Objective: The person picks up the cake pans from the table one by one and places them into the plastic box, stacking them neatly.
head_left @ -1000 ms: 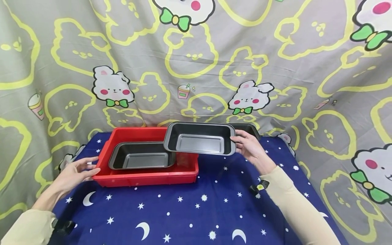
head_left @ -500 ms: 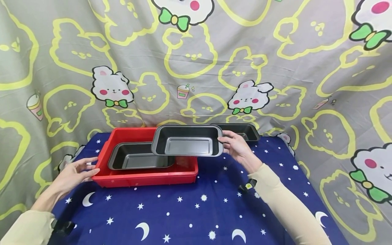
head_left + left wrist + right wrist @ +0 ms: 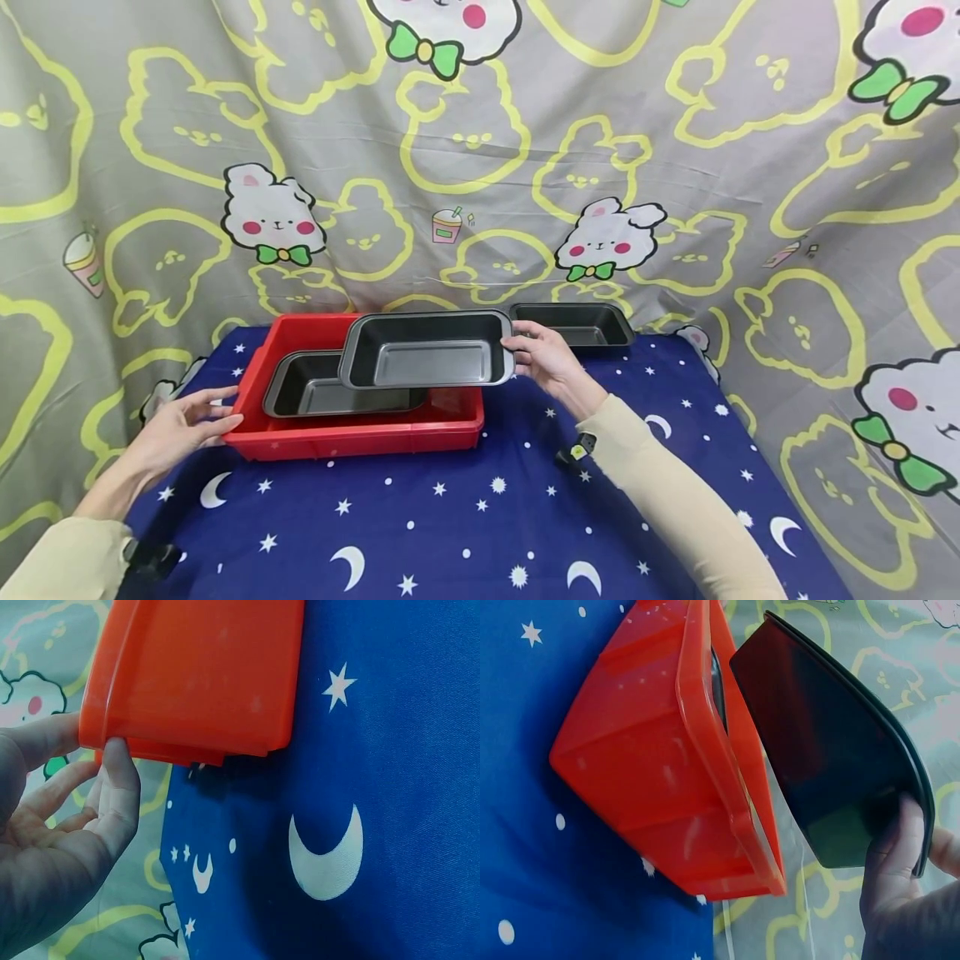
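My right hand (image 3: 551, 362) pinches the right end of a dark loaf pan (image 3: 431, 364), thumb on one side of the rim and fingers on the other. This pan hangs over the red plastic bin (image 3: 352, 442), apart from the table. Inside the bin, towards its left, sits a second loaf pan (image 3: 300, 400), partly covered by the held one. My left hand (image 3: 183, 423) holds the bin's left end; in the left wrist view its fingers (image 3: 120, 776) pinch the rim corner. The right wrist view shows the held pan's dark outside (image 3: 825, 742) beside the bin.
A third loaf pan (image 3: 581, 325) stands on the table at the back right, near the patterned curtain (image 3: 480, 150). A dark blue cloth (image 3: 450, 533) with white stars and moons covers the table.
My right hand has carried the held loaf pan left and slightly down, further over the bin, uncovering more of the back-right pan. The left hand and the bin stay put.
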`<state>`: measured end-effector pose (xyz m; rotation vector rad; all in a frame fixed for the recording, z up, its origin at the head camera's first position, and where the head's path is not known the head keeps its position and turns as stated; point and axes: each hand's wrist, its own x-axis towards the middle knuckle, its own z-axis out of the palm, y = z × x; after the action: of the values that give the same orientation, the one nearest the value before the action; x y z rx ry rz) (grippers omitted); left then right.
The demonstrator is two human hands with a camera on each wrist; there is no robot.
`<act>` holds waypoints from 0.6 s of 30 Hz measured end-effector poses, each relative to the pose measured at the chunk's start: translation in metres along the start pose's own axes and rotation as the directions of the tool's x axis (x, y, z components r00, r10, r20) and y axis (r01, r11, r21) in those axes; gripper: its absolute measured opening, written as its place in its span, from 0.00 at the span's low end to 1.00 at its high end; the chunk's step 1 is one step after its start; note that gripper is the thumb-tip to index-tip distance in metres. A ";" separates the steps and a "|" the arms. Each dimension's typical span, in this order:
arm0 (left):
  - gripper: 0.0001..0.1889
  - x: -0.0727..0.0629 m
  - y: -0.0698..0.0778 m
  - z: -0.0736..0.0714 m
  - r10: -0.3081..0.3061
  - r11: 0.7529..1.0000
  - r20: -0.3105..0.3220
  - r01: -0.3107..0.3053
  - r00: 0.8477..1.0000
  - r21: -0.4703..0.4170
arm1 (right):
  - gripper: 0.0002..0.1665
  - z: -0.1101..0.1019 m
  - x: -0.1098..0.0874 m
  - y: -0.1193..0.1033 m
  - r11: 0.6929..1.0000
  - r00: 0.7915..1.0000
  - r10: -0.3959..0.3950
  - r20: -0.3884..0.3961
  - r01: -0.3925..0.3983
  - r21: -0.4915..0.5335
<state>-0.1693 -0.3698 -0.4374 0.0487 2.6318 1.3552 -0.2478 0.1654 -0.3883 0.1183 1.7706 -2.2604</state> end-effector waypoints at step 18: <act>0.40 -0.001 0.003 0.000 -0.036 0.999 0.013 0.036 0.999 0.021 | 0.23 0.044 0.028 0.019 0.999 0.998 0.039 -0.044 -0.039 0.001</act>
<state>-0.1682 -0.3681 -0.4348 0.0132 2.6234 1.3112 -0.2656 0.1149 -0.4019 0.2022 1.7739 -2.2476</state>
